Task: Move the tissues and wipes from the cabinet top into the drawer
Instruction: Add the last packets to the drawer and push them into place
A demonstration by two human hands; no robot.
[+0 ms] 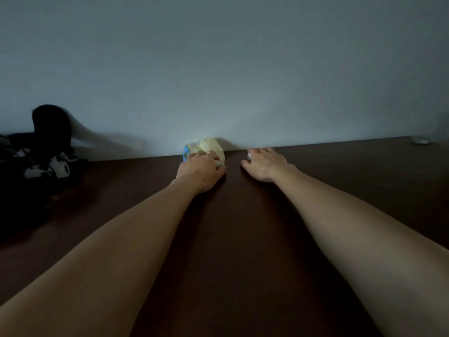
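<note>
Both your arms reach forward across the dark cabinet top [243, 239] toward the wall [218, 69]. Your left hand [201, 170] is closed over a pale yellow pack [209, 147] with a blue patch at its left end; this is judged to be the tissues or wipes, though the dim light hides any label. The pack lies at the far edge, touching or just short of the wall, directly ahead of that hand, its long axis running roughly left to right along the wall. Your right hand [264, 164] lies flat, fingers spread and open, just right of the pack; a small white item [249, 155] shows at its fingertips, and contact cannot be confirmed. The left hand is the nearer one to the pack. The drawer is not in view. Dark clutter [41, 161] sits far left, well apart.
</note>
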